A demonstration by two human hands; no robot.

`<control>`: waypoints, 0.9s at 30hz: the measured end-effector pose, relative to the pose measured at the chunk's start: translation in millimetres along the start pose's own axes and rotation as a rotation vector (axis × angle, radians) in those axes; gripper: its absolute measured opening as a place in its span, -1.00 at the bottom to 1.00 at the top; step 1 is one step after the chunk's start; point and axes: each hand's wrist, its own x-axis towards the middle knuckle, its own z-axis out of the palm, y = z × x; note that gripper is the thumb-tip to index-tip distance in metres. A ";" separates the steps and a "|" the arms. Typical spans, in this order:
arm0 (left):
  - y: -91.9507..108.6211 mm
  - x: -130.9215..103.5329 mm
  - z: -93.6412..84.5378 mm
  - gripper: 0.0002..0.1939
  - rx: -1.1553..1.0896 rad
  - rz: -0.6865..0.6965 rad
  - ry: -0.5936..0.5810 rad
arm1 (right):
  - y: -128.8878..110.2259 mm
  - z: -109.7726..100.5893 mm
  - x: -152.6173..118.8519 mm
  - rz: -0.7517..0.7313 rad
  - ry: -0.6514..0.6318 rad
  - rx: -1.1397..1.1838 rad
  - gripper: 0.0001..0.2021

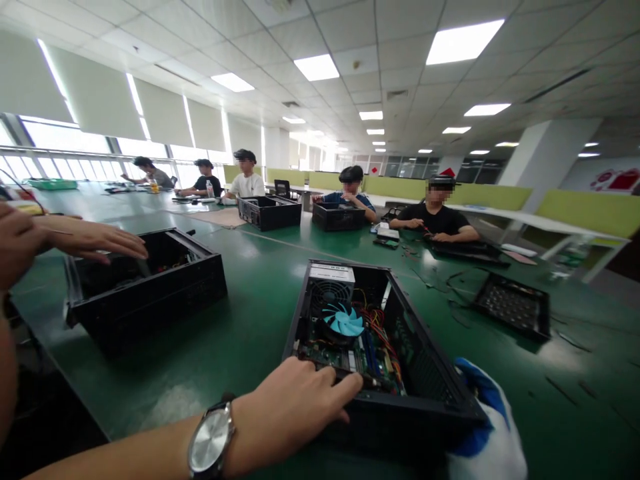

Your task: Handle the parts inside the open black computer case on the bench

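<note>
My left hand (295,407), with a silver watch on its wrist, is closed over the near rim of an open black computer case (425,333). Its fingers bend over the edge, and the fingertips are partly hidden. Inside the case are a blue fan (344,321), a power supply (331,273), a green circuit board and red, yellow and black wires. A white and blue cloth-like thing (493,427) lies against the case's right side; I cannot make out what it is. My right hand does not show.
At the left, another person's hands (95,237) are over a second open case (165,293). A black panel (515,303), cables and thin strips lie on the green table (250,273) to the right. Several people sit across it, two more cases (270,212) (339,217) before them.
</note>
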 end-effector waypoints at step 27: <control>-162.8 24.9 79.0 -0.54 0.122 -0.273 0.340 | 15.4 200.5 110.9 -0.477 -0.468 -0.390 -0.65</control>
